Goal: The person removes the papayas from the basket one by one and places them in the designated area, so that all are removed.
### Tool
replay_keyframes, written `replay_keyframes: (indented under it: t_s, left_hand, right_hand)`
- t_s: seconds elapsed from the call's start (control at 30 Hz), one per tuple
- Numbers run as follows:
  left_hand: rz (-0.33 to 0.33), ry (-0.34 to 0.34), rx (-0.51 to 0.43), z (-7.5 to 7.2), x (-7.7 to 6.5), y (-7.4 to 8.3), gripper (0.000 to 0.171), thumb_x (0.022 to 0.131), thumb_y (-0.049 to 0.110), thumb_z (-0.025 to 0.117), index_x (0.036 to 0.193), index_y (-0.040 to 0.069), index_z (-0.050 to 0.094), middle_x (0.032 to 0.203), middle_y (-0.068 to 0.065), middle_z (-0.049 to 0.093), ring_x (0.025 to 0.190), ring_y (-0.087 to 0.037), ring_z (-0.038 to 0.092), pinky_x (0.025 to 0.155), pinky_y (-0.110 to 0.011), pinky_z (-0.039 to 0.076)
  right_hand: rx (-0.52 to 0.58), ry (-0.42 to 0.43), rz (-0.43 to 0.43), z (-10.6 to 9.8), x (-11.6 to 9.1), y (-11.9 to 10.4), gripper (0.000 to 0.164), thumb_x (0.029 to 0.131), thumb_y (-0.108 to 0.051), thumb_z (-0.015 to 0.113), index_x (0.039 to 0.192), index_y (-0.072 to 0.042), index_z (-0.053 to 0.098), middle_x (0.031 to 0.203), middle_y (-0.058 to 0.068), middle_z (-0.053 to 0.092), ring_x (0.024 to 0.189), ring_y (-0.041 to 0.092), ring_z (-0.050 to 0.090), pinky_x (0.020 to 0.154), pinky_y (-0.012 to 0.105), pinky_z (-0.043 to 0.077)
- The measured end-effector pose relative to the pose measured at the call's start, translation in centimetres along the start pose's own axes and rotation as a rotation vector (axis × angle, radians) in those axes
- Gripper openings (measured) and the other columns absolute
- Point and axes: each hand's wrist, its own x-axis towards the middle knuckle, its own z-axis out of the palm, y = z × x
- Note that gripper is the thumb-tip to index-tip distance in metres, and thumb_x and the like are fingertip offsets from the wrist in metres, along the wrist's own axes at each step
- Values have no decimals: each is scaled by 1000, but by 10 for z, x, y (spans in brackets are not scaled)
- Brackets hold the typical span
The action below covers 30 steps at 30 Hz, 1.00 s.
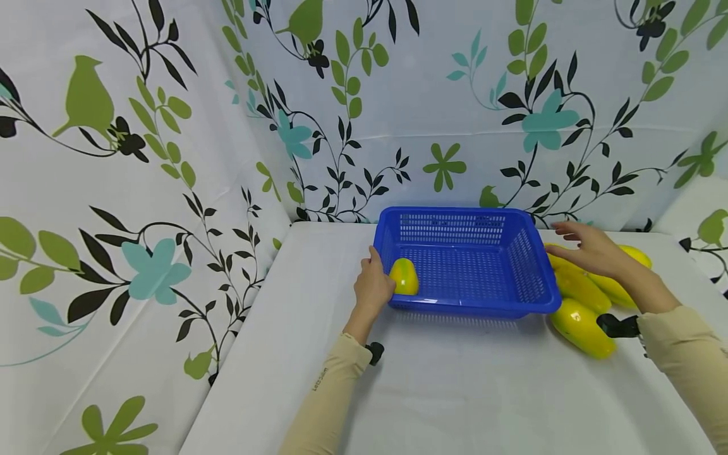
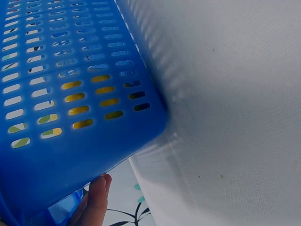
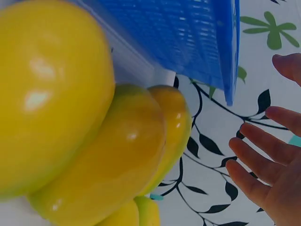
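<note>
While at frame centre on the desk [image 1: 455, 392]:
Basket [image 1: 455, 309]: blue, one mango [image 1: 404, 276] inside, lower left corner.
Left hand [image 1: 372, 284]: fingers [image 2: 96, 197] gripping basket's left rim.
Right hand [image 1: 586, 246]: fingers [image 3: 256, 183] spread open, above mangoes [image 1: 586, 309] right of basket.

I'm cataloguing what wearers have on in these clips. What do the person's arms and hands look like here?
Both arms wear long beige sleeves reaching the wrists; the left sleeve carries small dark lettering along the forearm. Left hand and right hand are bare, without gloves. A black device is strapped under the right wrist, another under the left.
</note>
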Motion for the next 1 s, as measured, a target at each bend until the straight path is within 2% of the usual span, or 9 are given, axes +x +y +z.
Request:
replay_keyframes:
  t_s: [0.3, 0.77, 1.0]
  left_hand:
    - [-11, -6, 21, 1, 1, 0, 84, 82, 4, 66, 154, -3, 24, 133, -29, 50, 87, -38, 65, 73, -50, 56]
    - [-4, 6, 20, 1, 0, -1, 82, 81, 3, 65, 153, -4, 26, 130, -30, 51, 80, -37, 64, 70, -49, 56]
    - [-5, 7, 14, 1, -1, 1, 81, 81, 3, 65, 153, -4, 27, 132, -30, 51, 85, -39, 65, 72, -50, 56]
  right_hand:
    - [8, -9, -28, 13, 13, -14, 72, 97, -40, 58, 145, 9, 35, 138, 38, 41, 123, 57, 41, 92, 70, 39]
    - [-2, -15, -80, 25, 28, -39, 69, 95, -35, 64, 143, 8, 40, 139, 37, 43, 127, 54, 40, 97, 70, 35]
    - [12, -36, -141, 35, 37, -52, 67, 95, -33, 64, 143, 7, 41, 139, 34, 45, 129, 51, 42, 100, 66, 36]
